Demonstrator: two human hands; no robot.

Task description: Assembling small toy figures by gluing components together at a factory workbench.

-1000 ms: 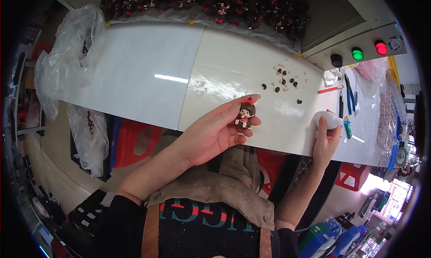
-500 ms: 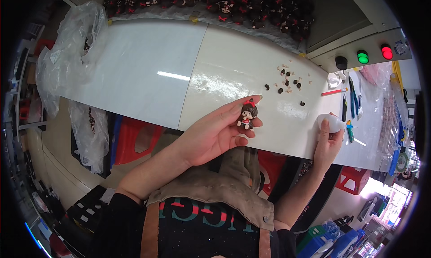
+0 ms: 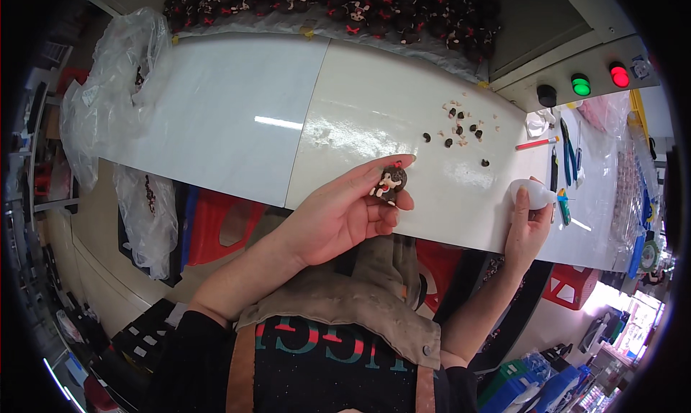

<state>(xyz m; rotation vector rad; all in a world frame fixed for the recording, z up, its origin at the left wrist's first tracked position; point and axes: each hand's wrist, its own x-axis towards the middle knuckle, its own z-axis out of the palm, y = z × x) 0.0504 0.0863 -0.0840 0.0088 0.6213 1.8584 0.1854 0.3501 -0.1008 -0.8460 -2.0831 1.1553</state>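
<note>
Head view: left hand (image 3: 344, 215) pinched seated, brown-and-cream, plastic-looking figurine (image 3: 389, 185), judged light, stiff, best held round its middle; right hand (image 3: 527, 232) gripped rounded white plastic bottle (image 3: 539, 193)

- The figurine (image 3: 389, 185) at the centre is showing dark brown, with a cream face and red accents.
- The squeeze bottle (image 3: 532, 195) at three o'clock is looking plain milky white.
- The surface (image 3: 223, 89) is showing bluish white toward ten o'clock and gleaming cream toward one.
- The figurine pile (image 3: 353, 10) at twelve o'clock is mixing dark brown with red and cream flecks.
- At two o'clock, small pieces (image 3: 448, 142) are showing blackish brown; one lamp (image 3: 581, 85) is glowing green, another (image 3: 619, 74) red.
- The shirt (image 3: 324, 377) at six o'clock is showing black, with teal-and-red lettering.
</note>
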